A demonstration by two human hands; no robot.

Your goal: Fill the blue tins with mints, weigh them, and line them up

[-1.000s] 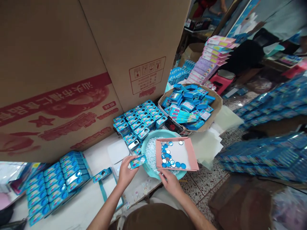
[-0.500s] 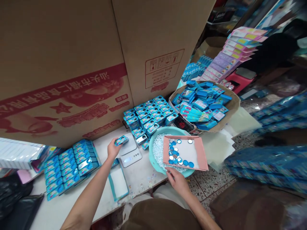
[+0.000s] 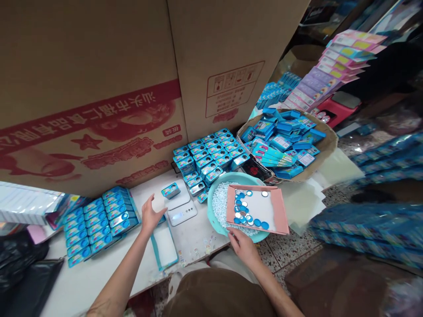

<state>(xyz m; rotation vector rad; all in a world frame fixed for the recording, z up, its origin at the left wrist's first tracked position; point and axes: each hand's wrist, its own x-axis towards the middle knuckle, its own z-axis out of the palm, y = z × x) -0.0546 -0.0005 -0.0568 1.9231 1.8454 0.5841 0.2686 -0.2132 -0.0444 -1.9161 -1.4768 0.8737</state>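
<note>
A blue tin (image 3: 171, 190) sits alone on the plate of a white digital scale (image 3: 183, 214). Just to its lower left, my left hand (image 3: 151, 215) is open, thumb and fingers apart, with nothing in it. My right hand (image 3: 243, 247) rests at the near rim of a turquoise basin (image 3: 214, 222), its fingers loosely bent and apart, apparently holding nothing. Small pale pellets (image 3: 220, 201) fill the basin. Across its top lies a pink cardboard tray (image 3: 281, 211) with blue and silver round discs (image 3: 243, 211) gathered toward its left side.
Rows of blue tins stand in a left block (image 3: 95, 226) and a back block (image 3: 211, 152). An open-topped box (image 3: 325, 145) of loose blue packs is behind the basin. A shallow blue-edged tray (image 3: 165, 246) lies near the table edge. A tall brown carton (image 3: 132, 66) walls the back.
My left hand has let go of the blue tin, leaving it on the scale, and drawn back to the lower left with fingers spread. My right hand has barely moved.
</note>
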